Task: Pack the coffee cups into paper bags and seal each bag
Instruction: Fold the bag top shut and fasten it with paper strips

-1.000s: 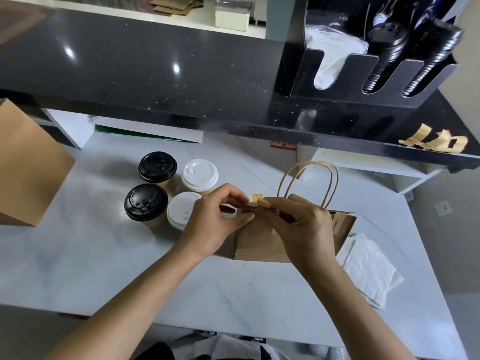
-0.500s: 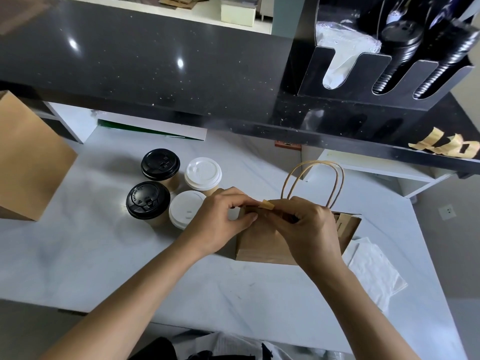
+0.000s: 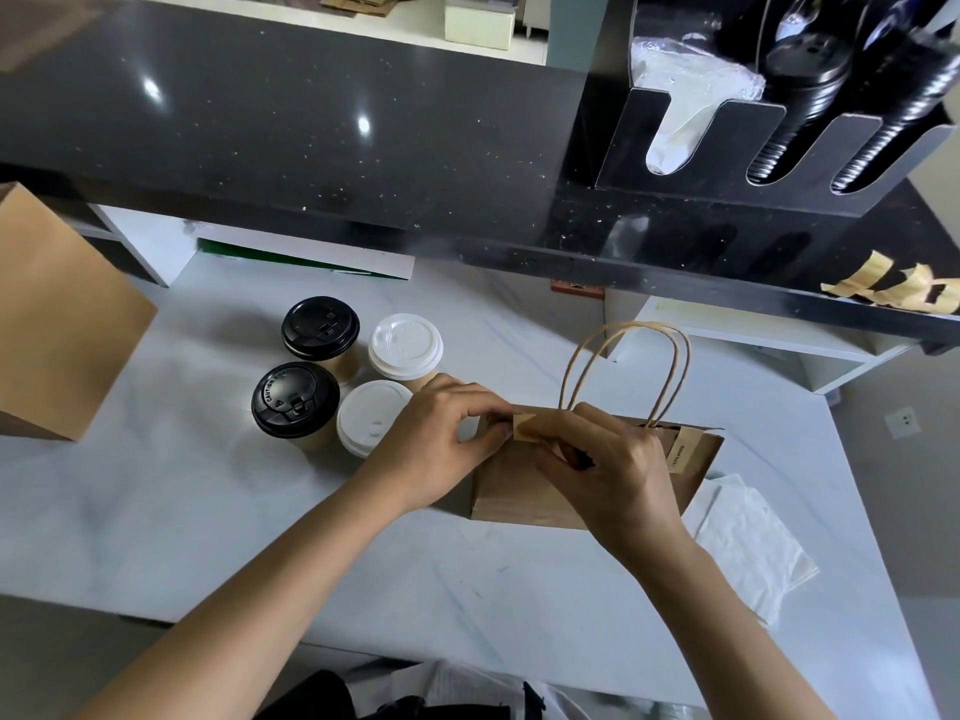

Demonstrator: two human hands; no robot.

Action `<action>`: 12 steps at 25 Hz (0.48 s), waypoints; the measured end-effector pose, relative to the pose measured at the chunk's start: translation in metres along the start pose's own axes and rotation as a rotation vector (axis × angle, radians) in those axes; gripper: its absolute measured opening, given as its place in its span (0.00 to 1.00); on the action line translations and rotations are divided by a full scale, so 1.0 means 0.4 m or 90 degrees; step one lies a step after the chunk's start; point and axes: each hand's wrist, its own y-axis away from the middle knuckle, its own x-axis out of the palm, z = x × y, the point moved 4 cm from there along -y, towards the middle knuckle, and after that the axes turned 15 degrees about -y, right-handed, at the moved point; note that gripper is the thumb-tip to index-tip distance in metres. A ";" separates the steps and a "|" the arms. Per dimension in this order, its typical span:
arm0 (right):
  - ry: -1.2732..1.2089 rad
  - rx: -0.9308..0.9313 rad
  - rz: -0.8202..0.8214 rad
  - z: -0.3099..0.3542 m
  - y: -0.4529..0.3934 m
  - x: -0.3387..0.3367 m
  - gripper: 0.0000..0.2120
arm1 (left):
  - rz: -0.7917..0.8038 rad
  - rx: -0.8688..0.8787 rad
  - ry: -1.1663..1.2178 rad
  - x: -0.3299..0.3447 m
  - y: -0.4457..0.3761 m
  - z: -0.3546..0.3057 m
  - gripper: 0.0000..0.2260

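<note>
Sealing step here: both your left hand (image 3: 436,449) and right hand (image 3: 608,470) pinch the sticker (image 3: 524,427) on the paper bag (image 3: 519,491), cups (image 3: 296,402) at 9 o'clock. Next, probably press it flat.

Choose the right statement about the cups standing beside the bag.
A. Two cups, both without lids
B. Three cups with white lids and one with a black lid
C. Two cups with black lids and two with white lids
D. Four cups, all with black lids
C: left of the bag, two black lids and two white lids show.
</note>
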 end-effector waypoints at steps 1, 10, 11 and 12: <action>-0.003 -0.006 -0.002 -0.002 0.006 0.001 0.07 | -0.001 -0.001 -0.002 -0.001 -0.001 0.001 0.09; -0.009 0.022 -0.030 -0.014 0.045 0.018 0.07 | 0.005 0.020 -0.040 -0.009 -0.001 -0.012 0.08; 0.003 0.029 -0.034 -0.014 0.045 0.019 0.07 | 0.008 0.026 -0.049 -0.011 -0.002 -0.015 0.08; 0.014 0.036 -0.038 -0.013 0.044 0.020 0.08 | 0.010 0.031 -0.058 -0.014 -0.002 -0.016 0.08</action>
